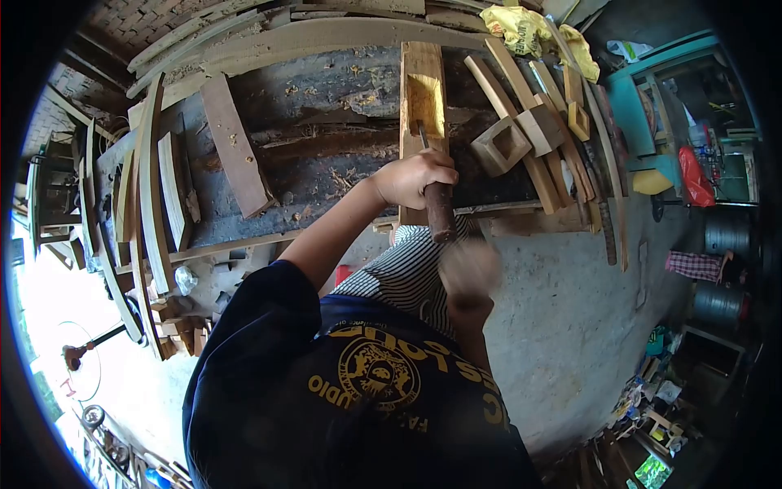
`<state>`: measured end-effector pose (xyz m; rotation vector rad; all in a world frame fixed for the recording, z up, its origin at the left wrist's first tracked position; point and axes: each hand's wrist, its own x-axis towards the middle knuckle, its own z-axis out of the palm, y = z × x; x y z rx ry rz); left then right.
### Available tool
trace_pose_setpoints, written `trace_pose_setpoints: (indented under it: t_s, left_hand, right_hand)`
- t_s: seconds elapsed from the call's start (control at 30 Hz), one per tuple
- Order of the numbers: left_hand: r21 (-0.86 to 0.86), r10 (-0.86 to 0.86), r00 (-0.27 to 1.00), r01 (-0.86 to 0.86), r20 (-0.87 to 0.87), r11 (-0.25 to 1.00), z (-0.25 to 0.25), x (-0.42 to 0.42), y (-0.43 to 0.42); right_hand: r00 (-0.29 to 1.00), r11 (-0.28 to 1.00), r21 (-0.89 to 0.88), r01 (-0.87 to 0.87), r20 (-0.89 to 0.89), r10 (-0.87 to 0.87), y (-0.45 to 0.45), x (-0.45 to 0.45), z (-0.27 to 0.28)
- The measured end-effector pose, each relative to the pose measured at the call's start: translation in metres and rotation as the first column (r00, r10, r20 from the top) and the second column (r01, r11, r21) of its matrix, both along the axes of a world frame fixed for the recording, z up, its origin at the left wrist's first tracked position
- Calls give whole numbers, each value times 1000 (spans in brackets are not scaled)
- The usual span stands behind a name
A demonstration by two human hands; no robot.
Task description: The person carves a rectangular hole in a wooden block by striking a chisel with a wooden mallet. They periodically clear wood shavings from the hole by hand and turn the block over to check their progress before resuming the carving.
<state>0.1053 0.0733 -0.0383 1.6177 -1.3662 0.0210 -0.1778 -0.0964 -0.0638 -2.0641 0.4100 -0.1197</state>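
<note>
My left hand (417,178) is closed round a chisel, with its brown wooden handle (440,213) sticking out below the fist. The thin metal blade (423,136) points up into the lower end of a pale rectangular recess (426,104) in an upright-lying wooden beam (420,59). Below and right of the handle, my right hand (469,269) is a round blur over the striped trousers. Its fingers are smeared by motion, and I cannot make out what it holds.
The dark workbench (293,106) carries a flat brown board (235,145) left of the beam. Hollow wooden blocks (499,147) and long strips lie on the right. Curved wood pieces (150,183) rest at the left. A yellow bag (517,31) sits at the back right.
</note>
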Motion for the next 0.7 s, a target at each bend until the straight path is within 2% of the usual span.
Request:
trace_pose_setpoints:
  t_s: [0.03, 0.13, 0.23, 0.3, 0.33, 0.4, 0.43, 0.5, 0.53, 0.6, 0.63, 0.7]
  left_hand:
    - [14, 22, 1000, -22, 1, 1000, 1, 0, 1]
    - [47, 83, 996, -84, 31, 995, 7, -3, 7]
    - [70, 111, 989, -118, 98, 990, 19, -12, 12]
    - [72, 111, 984, -122, 142, 990, 18, -19, 11]
    - [-30, 120, 990, -118, 75, 992, 12, -23, 8]
    - [-225, 163, 987, -161, -10, 961, 3, -28, 2]
    - [-228, 163, 987, -161, -10, 960, 6, -27, 2]
    - [-97, 81, 988, -68, 133, 993, 11, -26, 3]
    - [-73, 13, 994, -6, 105, 997, 30, -26, 8]
    - [-138, 39, 990, -20, 134, 990, 16, -25, 1]
    - [-197, 65, 985, -32, 161, 980, 17, -25, -1]
    - [-196, 63, 983, -28, 172, 980, 19, -26, 0]
  right_hand:
    - [998, 990, -126, 58, 21, -55, 7, 7, 11]
    - [999, 995, -95, 42, 38, -39, 9, 1, 12]
    - [1000, 995, -96, -5, -16, 4, 11, -3, 23]
    - [992, 993, -54, -110, 63, 113, 12, -2, 30]
    - [991, 992, -55, -112, 66, 116, 14, -1, 32]
    - [979, 975, 146, -167, -92, 182, 18, 1, 36]
    - [979, 975, 143, -168, -92, 182, 18, 5, 42]
    - [932, 954, 48, -295, -203, 299, 18, 13, 54]
    - [933, 954, 43, -296, -203, 298, 17, 13, 54]
    - [934, 949, -97, -301, -231, 273, 16, 12, 51]
    - [934, 948, -101, -303, -229, 274, 15, 9, 48]
    - [952, 953, -78, -292, 75, 298, 11, -4, 36]
